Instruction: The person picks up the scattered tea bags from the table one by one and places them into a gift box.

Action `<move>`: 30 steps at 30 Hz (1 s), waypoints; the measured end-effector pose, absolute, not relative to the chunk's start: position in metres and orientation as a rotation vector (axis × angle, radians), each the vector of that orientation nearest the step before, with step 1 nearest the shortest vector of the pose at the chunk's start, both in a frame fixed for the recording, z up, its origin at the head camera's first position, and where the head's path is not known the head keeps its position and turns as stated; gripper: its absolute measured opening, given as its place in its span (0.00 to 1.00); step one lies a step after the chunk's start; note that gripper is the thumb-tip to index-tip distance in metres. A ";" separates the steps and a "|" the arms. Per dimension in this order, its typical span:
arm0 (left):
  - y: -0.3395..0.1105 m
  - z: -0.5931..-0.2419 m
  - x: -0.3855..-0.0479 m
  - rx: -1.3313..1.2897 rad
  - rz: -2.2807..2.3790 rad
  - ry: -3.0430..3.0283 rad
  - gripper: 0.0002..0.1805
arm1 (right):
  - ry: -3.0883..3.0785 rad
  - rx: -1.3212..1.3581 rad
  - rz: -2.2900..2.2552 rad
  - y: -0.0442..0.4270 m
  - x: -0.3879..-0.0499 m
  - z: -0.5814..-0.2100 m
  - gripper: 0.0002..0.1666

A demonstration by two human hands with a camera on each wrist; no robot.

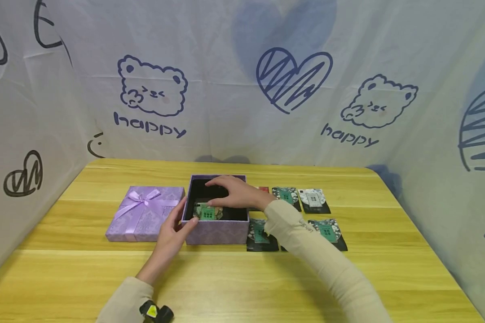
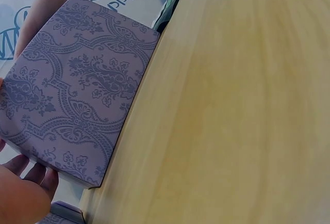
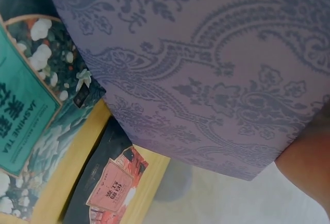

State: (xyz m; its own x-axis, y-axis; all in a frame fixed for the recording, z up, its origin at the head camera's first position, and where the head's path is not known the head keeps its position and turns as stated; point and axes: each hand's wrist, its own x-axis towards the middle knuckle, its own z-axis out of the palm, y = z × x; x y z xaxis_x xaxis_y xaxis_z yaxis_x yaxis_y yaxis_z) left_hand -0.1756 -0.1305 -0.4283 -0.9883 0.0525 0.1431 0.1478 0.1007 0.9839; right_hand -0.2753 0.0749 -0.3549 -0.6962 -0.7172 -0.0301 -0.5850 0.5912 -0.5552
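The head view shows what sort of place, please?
Probably a curtained-off tabletop workspace: cartoon-printed sheets hang behind and on both sides of a wood-grain table, where a purple box stands.

The head camera looks forward and down from the near side, farthest back, over the wooden table (image 1: 226,282) to the far cloth (image 1: 222,98). The left wrist camera is close and tipped sideways — it faces the purple box's (image 2: 82,90) near side. The right wrist camera, closest, faces its right side. All three share the box.
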 end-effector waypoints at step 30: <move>-0.129 -0.434 -0.176 -0.209 -2.031 -2.236 0.36 | 2.613 -1.035 -1.136 0.145 -0.232 -0.349 0.32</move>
